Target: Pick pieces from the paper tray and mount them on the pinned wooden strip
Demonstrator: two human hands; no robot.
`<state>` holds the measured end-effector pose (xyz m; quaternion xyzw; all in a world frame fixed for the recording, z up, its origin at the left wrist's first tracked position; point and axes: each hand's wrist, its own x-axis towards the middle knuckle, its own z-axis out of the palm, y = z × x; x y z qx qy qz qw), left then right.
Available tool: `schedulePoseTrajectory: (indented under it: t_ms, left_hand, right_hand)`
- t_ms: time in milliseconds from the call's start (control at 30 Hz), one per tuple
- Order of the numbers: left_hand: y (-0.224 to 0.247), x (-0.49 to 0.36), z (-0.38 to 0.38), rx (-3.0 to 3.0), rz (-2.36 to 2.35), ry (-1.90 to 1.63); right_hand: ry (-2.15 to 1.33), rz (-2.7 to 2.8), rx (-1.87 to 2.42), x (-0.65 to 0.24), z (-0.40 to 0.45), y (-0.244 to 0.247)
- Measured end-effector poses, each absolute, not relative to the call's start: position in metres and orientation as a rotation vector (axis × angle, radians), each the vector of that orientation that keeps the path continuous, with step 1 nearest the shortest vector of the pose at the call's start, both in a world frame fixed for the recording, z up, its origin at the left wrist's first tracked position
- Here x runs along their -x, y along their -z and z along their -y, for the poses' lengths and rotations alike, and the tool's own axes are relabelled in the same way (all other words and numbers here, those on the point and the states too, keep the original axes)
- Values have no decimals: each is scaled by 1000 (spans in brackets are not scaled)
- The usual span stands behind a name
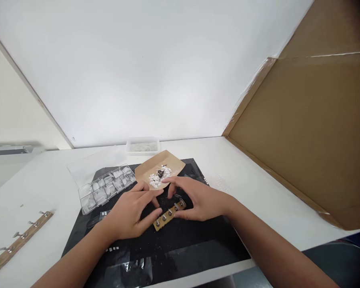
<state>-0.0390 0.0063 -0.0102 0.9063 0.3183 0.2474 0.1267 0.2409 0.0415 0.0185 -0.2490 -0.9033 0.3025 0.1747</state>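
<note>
A short tan strip with several small metal pieces standing on it lies tilted on the black mat. My left hand is at the strip's left end, thumb and fingers apart. From the right, my right hand curves over the other end, its thumb by the strip's edge and its index finger stretched toward the white bits. Nothing shows between the fingers of either hand; whether the fingertips touch the strip is unclear. Just beyond the hands, a brown paper tray holds small white pieces and a dark clump.
A clear compartment box of whitish pieces stands at the left with its lid open. Behind is a translucent tub. A longer wooden strip with metal clips lies far left. Cardboard rises on the right.
</note>
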Motion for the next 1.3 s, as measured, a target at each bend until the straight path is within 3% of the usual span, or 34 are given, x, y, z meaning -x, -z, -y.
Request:
schedulePoseTrajectory:
  t_ms: [333,1100,1300]
  left_hand:
    - [6,27,8,-2659,-1031,-520]
    - [9,22,8,-2629,-1064,-510]
    - [11,25,8,-2683,-1026,-554]
  right_hand:
    - [-855,2595,716,-223,-34,-4]
    - [-1094,2598,729,-228,-42,-8]
    - [-1023,2559,664,-236,-45,-14]
